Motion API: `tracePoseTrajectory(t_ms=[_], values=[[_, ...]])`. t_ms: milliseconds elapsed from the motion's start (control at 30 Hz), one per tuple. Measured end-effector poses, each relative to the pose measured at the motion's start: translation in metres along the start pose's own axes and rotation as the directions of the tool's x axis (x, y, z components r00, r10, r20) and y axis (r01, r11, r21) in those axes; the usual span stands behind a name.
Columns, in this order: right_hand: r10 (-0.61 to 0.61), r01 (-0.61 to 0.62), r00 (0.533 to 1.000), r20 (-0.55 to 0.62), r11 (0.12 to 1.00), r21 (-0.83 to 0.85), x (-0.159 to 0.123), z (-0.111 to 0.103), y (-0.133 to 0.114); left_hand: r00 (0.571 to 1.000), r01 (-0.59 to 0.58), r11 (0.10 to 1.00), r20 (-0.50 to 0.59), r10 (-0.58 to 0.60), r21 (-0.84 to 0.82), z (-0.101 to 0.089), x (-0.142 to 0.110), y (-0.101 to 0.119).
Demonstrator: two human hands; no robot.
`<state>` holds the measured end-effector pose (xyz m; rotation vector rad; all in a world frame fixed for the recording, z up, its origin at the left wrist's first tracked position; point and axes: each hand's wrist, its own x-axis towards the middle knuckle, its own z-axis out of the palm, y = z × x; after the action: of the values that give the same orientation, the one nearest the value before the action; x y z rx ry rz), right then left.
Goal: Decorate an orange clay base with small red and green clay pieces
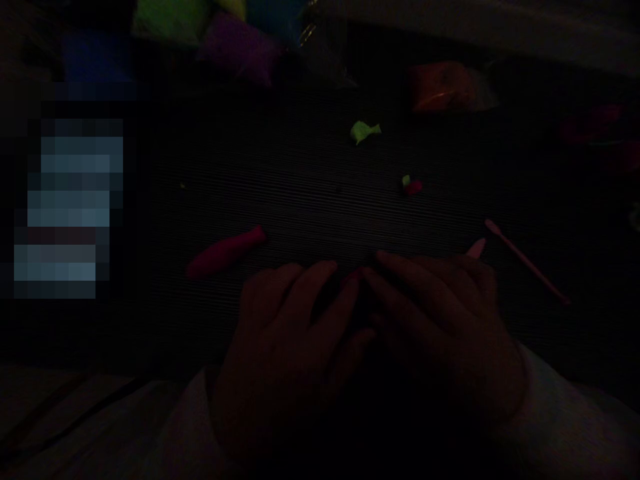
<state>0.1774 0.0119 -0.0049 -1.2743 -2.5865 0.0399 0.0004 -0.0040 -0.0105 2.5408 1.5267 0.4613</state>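
Note:
The picture is very dark. My left hand (295, 327) rests low over the table, fingers bent and its index fingertip on a small dark pink piece of modelling clay (353, 275). From the other side my right hand (435, 320) meets the same piece with its fingertips. Most of the piece is hidden between the fingers. A flat pink tip (477, 249) sticks out beyond my right knuckles; whether it is held or lies under the hand I cannot tell. Left of my hands lies a larger pink clay body (225, 253), thick at one end and tapered at the other.
A thin pink modelling tool (527, 261) lies to the right. Ahead are a green clay scrap (364, 131) and a small green-and-red bit (412, 186). At the back lie an orange packet (445, 87) and several coloured packs, one purple (243, 48). A pixelated patch covers the left.

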Motion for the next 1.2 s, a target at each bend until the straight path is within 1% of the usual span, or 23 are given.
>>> tracePoseTrajectory(t_ms=[267,367,500,567,700,933,1200], values=[[0.0,0.0,1.0,0.0,1.0,0.02,0.0001,0.0016,-0.0016,1.0,-0.004,1.0,-0.003,0.004,-0.007,-0.0002,-0.0009,-0.0001],[-0.002,0.001,1.0,0.012,0.999,0.053,-0.0006,0.0011,-0.0008,1.0,-0.006,1.0,-0.003,0.006,-0.006,-0.0004,-0.0008,0.0],[0.025,-0.025,1.0,-0.004,0.996,0.085,-0.0006,-0.0007,0.0007,1.0,-0.002,1.0,-0.007,0.002,-0.003,0.0003,-0.0008,0.0004],[0.037,-0.036,0.999,-0.009,0.996,0.081,-0.0002,-0.0011,0.0008,1.0,0.002,1.0,0.002,-0.002,-0.003,0.0008,-0.001,0.0004],[0.021,-0.021,1.0,0.003,0.998,0.063,0.0001,-0.0003,0.0001,1.0,-0.002,1.0,0.008,0.002,-0.007,0.0011,-0.0018,0.0],[0.016,-0.016,1.0,-0.003,0.999,0.042,-0.0005,0.0013,0.0002,0.999,0.002,1.0,-0.036,-0.002,-0.01,-0.002,-0.0025,-0.0007],[-0.004,0.004,1.0,-0.01,1.0,0.026,-0.0005,0.0015,-0.0017,0.999,0.009,1.0,-0.038,-0.009,-0.022,-0.0013,-0.0019,-0.0005]])
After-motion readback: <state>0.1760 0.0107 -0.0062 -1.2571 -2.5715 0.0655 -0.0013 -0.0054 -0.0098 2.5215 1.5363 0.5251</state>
